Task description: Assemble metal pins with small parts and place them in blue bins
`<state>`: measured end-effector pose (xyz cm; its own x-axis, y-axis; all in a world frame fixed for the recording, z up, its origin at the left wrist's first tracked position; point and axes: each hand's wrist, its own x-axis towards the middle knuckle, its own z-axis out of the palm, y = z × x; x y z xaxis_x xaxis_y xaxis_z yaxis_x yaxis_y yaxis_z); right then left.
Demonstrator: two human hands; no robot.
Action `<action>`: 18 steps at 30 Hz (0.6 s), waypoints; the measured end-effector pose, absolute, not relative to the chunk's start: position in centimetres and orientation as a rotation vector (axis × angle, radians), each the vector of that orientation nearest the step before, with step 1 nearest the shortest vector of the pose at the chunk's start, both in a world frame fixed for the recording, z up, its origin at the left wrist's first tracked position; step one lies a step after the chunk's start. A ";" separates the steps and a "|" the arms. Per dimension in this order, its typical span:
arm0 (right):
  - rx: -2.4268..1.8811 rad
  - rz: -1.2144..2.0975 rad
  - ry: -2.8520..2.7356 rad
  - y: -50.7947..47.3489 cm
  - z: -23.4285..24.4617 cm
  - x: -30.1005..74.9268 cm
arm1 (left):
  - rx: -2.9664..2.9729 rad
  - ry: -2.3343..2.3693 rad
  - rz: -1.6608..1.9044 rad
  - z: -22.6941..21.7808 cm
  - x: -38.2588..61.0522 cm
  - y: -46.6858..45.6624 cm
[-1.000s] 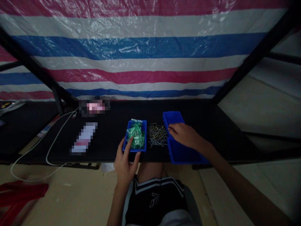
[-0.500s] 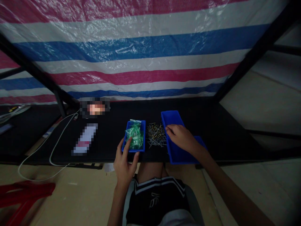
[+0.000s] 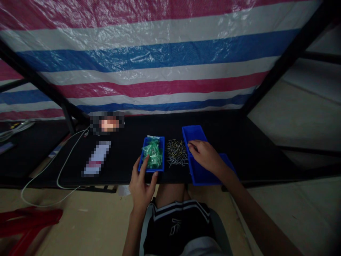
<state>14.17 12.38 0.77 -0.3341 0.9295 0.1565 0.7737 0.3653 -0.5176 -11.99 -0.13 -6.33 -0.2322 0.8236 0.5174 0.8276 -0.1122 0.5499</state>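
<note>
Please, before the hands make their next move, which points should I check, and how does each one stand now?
1. Left hand touches the small bin at its near rim: ok.
2. Green parts sit in the small bin: ok.
3. Right hand is over the large bin, fingertips at its left rim: ok.
4. Right hand holds something: cannot tell, too dark.
5. Pins lie in one pile between the bins: ok.
6. Cable lies apart from both hands: ok.
</note>
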 end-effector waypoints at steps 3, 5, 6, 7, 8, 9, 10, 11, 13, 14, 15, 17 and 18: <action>-1.417 0.490 -1.976 11.8 1.6 15.8 | -1.949 -2.092 -1.306 -6.4 -12.1 -0.2; -1.432 0.418 -1.833 10.5 2.4 17.1 | -1.967 -2.091 -1.320 -6.5 -12.3 -0.2; -1.447 0.349 -1.782 9.5 2.6 17.8 | -1.972 -2.094 -1.327 -6.6 -12.3 -0.2; -1.453 0.262 -1.751 8.3 2.8 18.3 | -1.975 -2.097 -1.333 -6.6 -12.4 -0.2; -1.451 0.170 -1.732 7.0 2.8 18.6 | -1.978 -2.096 -1.336 -6.6 -12.4 -0.2; -1.453 0.082 -1.719 5.6 2.6 18.8 | -1.978 -2.094 -1.339 -6.7 -12.4 -0.2; -1.463 0.022 -1.715 4.2 2.2 18.8 | -1.978 -2.090 -1.343 -6.7 -12.4 -0.1; -1.460 -0.015 -1.724 2.9 1.7 18.6 | -1.977 -2.082 -1.346 -6.7 -12.4 -0.1; -1.398 -0.118 -1.742 0.8 0.3 18.0 | -1.968 -2.077 -1.347 -6.8 -12.4 -0.1; -1.386 -0.155 -1.750 0.1 -0.5 17.6 | -1.966 -2.079 -1.346 -6.8 -12.4 -0.1; -1.382 -0.180 -1.751 -0.4 -1.2 17.2 | -1.969 -2.080 -1.346 -6.9 -12.4 -0.1; -1.399 -0.201 -1.750 -0.8 -2.3 16.6 | -1.986 -2.080 -1.348 -6.9 -12.5 -0.1; -1.407 -0.203 -1.755 -0.9 -2.7 16.4 | -1.996 -2.081 -1.349 -6.9 -12.6 -0.1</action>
